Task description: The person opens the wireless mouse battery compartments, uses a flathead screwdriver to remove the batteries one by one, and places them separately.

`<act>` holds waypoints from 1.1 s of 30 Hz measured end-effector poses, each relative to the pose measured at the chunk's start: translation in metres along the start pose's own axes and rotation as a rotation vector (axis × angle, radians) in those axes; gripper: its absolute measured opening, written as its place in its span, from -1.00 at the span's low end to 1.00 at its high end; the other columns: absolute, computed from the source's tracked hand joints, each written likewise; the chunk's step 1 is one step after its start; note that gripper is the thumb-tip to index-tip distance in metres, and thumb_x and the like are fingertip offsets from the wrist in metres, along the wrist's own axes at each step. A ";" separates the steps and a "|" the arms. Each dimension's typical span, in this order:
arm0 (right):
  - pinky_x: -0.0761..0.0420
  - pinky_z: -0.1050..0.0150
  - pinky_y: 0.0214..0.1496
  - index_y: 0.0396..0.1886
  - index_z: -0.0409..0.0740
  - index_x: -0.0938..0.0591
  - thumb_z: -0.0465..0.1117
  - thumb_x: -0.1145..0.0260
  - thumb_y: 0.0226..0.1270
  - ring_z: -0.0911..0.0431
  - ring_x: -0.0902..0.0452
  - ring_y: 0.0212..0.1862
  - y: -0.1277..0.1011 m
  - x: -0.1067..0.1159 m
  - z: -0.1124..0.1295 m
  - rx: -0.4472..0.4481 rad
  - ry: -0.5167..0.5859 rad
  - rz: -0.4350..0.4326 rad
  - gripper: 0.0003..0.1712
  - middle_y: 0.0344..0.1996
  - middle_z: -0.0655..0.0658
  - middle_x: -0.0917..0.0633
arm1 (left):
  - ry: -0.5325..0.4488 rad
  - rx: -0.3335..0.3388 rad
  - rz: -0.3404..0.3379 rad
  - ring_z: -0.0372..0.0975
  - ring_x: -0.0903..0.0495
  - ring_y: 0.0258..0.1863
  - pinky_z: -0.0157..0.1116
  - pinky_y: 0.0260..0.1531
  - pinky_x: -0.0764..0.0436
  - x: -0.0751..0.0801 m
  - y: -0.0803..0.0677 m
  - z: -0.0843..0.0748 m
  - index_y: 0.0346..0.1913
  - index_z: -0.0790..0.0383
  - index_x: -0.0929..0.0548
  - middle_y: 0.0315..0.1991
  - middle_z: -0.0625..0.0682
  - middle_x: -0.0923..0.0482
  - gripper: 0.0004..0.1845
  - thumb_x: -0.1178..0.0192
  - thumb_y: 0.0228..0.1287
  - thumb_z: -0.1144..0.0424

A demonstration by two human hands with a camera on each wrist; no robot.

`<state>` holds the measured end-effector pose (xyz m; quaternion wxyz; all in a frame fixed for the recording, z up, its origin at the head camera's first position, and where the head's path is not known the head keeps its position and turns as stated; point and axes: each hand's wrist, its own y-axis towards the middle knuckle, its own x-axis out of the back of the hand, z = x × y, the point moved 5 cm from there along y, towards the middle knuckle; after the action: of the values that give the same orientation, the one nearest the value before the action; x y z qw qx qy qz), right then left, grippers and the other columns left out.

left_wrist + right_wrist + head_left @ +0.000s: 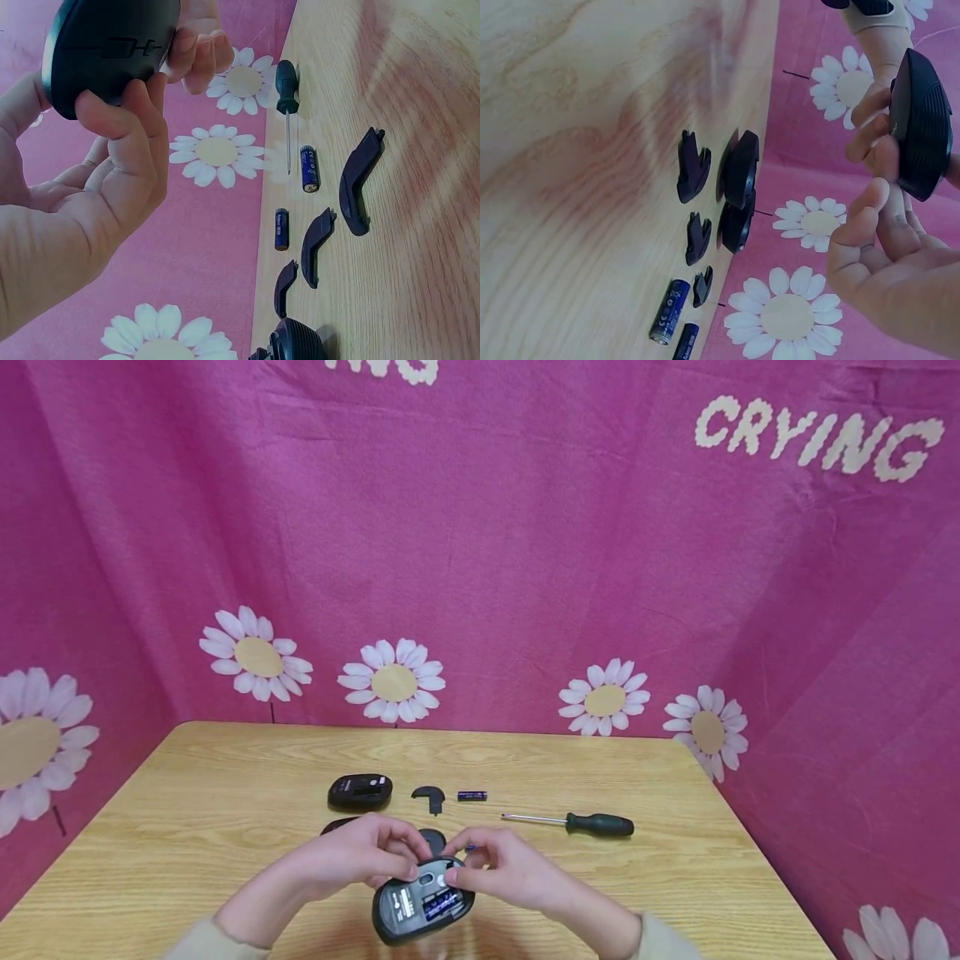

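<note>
A black computer mouse (401,920) is held above the table near its front edge, its underside turned up and its battery bay uncovered. Inside the bay lies a dark blue battery (441,906). My left hand (363,853) grips the far left edge, thumb on the underside and fingers behind. From the other side my right hand (513,870) pinches the far right edge, its thumb on the underside beside the bay. In the left wrist view, the mouse's smooth side (112,45) shows above the left fingers. Its ribbed side (926,124) appears in the right wrist view.
Beyond the hands lie two more black mice (360,792) (736,223), one partly behind the left hand. Three dark battery covers (362,182) (317,247) (285,289) lie in a row beside two blue batteries (309,169) (281,229). A green-handled screwdriver (600,825) rests at the right.
</note>
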<state>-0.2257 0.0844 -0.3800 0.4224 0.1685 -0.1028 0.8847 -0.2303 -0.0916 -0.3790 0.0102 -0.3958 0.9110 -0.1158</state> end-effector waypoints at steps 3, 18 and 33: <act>-0.52 0.43 -0.31 -0.11 -0.22 -0.62 -0.16 -0.30 0.25 0.27 -0.57 -0.38 0.000 -0.001 -0.001 0.004 0.011 -0.008 -0.72 -0.44 -0.13 -0.71 | 0.002 -0.013 0.009 -0.22 -0.57 -0.31 -0.33 -0.33 -0.59 -0.001 0.002 0.000 -0.08 0.40 -0.54 -0.26 0.10 -0.67 -0.71 -0.18 0.18 0.30; -0.61 0.35 -0.22 -0.04 -0.34 -0.56 -0.19 -0.29 0.27 0.18 -0.59 -0.28 -0.009 0.014 -0.007 -0.048 0.145 -0.154 -0.65 -0.33 -0.20 -0.70 | 0.087 -0.111 -0.207 -0.18 -0.55 -0.12 -0.24 -0.27 -0.60 -0.001 -0.004 -0.005 0.12 0.34 -0.48 -0.02 0.12 -0.59 -0.56 -0.18 0.30 0.14; -0.53 0.32 -0.23 -0.04 -0.33 -0.57 -0.16 -0.29 0.24 0.20 -0.57 -0.36 -0.013 0.020 -0.009 -0.096 0.152 -0.272 -0.62 -0.42 -0.17 -0.72 | 0.171 -0.230 -0.441 -0.14 -0.50 -0.03 -0.37 -0.19 -0.58 -0.027 -0.008 0.015 0.27 -0.02 -0.32 0.08 0.09 -0.51 -0.21 -0.47 -0.05 0.13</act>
<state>-0.2292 0.1099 -0.3803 0.5526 0.0929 -0.0891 0.8234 -0.2041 -0.0808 -0.3937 -0.1374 -0.5721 0.8074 -0.0439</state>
